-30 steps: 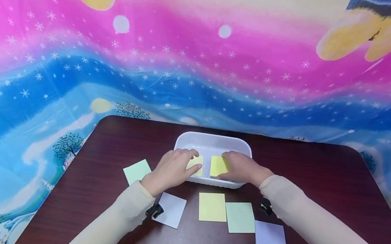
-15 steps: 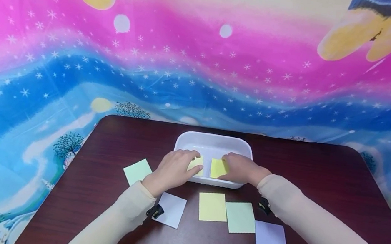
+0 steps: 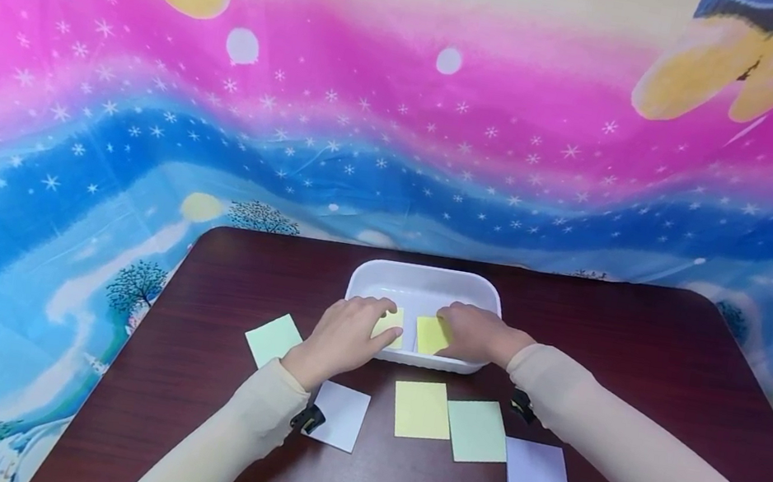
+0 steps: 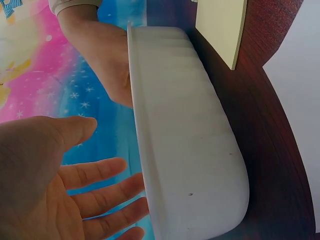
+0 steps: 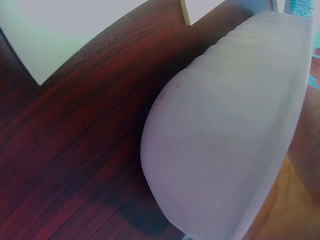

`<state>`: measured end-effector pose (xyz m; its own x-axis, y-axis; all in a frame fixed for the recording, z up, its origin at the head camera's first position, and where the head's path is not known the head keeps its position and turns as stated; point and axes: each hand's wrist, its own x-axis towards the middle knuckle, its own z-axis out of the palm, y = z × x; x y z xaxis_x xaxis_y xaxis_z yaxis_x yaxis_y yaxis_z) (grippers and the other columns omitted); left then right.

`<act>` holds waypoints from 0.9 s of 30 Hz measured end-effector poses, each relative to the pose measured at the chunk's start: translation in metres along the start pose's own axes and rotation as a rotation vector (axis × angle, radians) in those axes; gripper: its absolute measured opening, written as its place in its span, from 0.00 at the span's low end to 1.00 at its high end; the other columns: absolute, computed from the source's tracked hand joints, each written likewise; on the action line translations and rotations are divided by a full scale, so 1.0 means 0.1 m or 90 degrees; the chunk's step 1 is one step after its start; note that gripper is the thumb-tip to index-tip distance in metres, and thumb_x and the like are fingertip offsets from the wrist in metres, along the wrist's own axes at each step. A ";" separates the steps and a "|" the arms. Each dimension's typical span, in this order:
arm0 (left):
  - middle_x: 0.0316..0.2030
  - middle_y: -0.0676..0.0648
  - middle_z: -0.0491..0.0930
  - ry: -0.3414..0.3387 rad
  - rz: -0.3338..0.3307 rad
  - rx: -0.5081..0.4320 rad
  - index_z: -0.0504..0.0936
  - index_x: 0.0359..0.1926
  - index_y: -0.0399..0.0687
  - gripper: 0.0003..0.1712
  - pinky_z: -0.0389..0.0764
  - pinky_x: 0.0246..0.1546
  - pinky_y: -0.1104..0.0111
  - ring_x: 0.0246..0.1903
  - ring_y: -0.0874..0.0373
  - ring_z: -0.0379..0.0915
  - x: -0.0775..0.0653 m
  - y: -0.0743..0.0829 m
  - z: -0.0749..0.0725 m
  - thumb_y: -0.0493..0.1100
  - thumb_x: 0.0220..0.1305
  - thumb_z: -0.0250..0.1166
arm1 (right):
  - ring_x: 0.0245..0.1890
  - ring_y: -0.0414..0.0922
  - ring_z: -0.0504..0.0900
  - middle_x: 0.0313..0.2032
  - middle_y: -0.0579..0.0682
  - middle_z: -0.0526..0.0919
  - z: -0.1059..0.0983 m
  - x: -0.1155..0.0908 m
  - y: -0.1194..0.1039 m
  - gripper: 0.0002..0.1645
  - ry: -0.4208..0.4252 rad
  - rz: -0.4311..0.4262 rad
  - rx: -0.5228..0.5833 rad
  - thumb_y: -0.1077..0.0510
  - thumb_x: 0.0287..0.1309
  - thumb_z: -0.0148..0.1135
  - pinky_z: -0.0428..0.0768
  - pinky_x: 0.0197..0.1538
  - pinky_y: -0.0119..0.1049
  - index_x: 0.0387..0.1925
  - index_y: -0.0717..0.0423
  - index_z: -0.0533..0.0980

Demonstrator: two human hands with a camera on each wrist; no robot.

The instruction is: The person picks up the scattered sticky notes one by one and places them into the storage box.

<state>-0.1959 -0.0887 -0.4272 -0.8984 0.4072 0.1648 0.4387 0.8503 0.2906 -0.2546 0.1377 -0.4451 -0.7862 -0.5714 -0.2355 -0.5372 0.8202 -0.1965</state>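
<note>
A white plastic tray (image 3: 425, 280) stands near the table's far edge. Inside it, on the left, lies a pale yellow sticky note pad (image 3: 391, 323), and my left hand (image 3: 342, 334) arches over it. In the left wrist view the fingers of my left hand (image 4: 100, 195) are spread and loosely bent beside the tray rim. On the tray's right side my right hand (image 3: 478, 331) holds a bright yellow sticky note pad (image 3: 429, 336) low inside, between thumb and fingers. The tray's side wall (image 5: 215, 115) hides those fingertips in the right wrist view.
In front of the tray lie a yellow pad (image 3: 422, 410), a green pad (image 3: 477, 431) and a lavender pad (image 3: 539, 477) in a row. A whitish pad (image 3: 341, 417) and another green pad (image 3: 271, 337) lie by the left arm on the dark wooden table (image 3: 262, 272).
The bright yellow pad has sunk a little lower in the tray with my right hand. My left hand has barely moved. The pads on the table lie as before.
</note>
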 end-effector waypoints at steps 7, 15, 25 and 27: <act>0.44 0.49 0.83 0.000 0.002 -0.001 0.79 0.53 0.50 0.26 0.77 0.39 0.62 0.40 0.57 0.78 0.00 0.01 0.00 0.60 0.63 0.54 | 0.46 0.45 0.75 0.51 0.53 0.79 -0.05 -0.06 0.00 0.44 0.019 0.022 0.045 0.34 0.48 0.62 0.73 0.52 0.44 0.60 0.59 0.71; 0.43 0.50 0.83 0.000 0.003 0.004 0.80 0.52 0.50 0.25 0.77 0.37 0.63 0.39 0.57 0.78 0.00 0.02 -0.01 0.60 0.63 0.54 | 0.54 0.49 0.76 0.53 0.53 0.79 -0.04 -0.08 0.00 0.38 0.093 -0.021 0.066 0.36 0.53 0.59 0.72 0.56 0.46 0.57 0.59 0.74; 0.44 0.49 0.83 0.001 0.005 0.006 0.80 0.52 0.50 0.25 0.77 0.38 0.62 0.40 0.57 0.78 0.00 0.03 0.00 0.60 0.63 0.55 | 0.50 0.48 0.79 0.49 0.54 0.81 -0.06 -0.12 -0.01 0.33 0.150 -0.034 0.076 0.40 0.53 0.61 0.75 0.52 0.46 0.54 0.59 0.76; 0.44 0.49 0.83 0.001 0.004 0.006 0.80 0.52 0.50 0.25 0.77 0.38 0.62 0.40 0.57 0.78 0.00 0.03 0.00 0.60 0.63 0.55 | 0.49 0.47 0.79 0.49 0.54 0.82 -0.06 -0.13 -0.01 0.33 0.153 -0.033 0.079 0.40 0.53 0.61 0.75 0.52 0.46 0.53 0.58 0.77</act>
<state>-0.1948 -0.0859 -0.4259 -0.8954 0.4122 0.1686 0.4445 0.8508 0.2804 -0.2460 0.1446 -0.4360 -0.8162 -0.5777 0.0082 -0.5494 0.7717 -0.3205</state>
